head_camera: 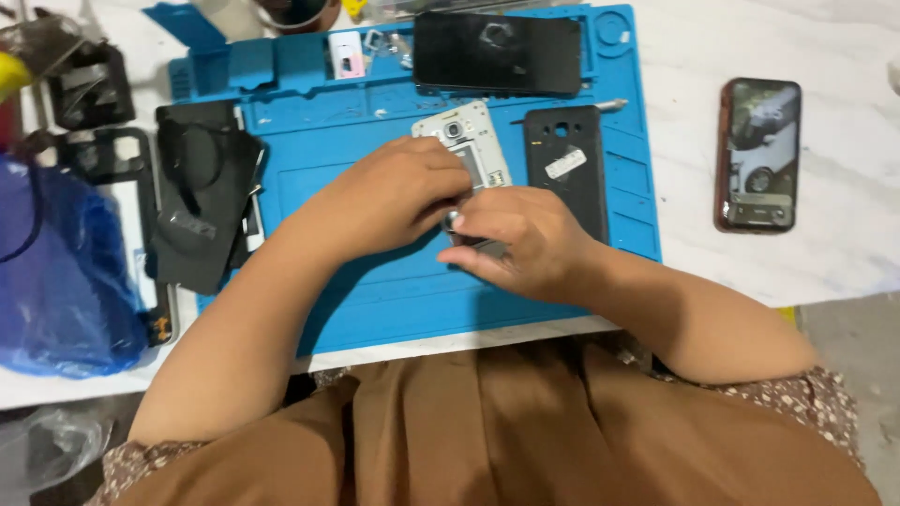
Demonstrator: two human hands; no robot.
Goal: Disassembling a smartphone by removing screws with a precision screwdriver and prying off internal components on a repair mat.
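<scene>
1. Nearest: the right hand (525, 245) sits on the blue mat (394, 309), at the near end of the opened phone (466, 145). Fingers are curled in tight & pinch a small dark grey tool (489, 248). Tool tip is hidden, so can't tell what it touches. Prob held low like that to keep it steady.

2. The left hand (394, 192) is just beside the right one, touching it, & lies over the near half of the opened phone. Fingers bent, pressing on the phone, prob so it won't slide. Can't tell if it also grips a small part.

3. The opened phone lies flat on the mat w/ its silver inside facing up. Only the far end w/ the round camera hole peeks out past the hands.

4. Just right of the opened phone: a black back cover (564, 164), flat, inside up, w/ a pale sticker on it. Prob set close so it stays handy.

5. Farther than the opened phone: a black screen panel (497, 52) at the far edge of the mat.

6. Well right of the opened phone, off the mat, on the white table (844, 253): a dark red phone (759, 155), screen lit.

7. Well left of the opened phone: black phone parts (202, 187), then a blue plastic bag (56, 272).
</scene>
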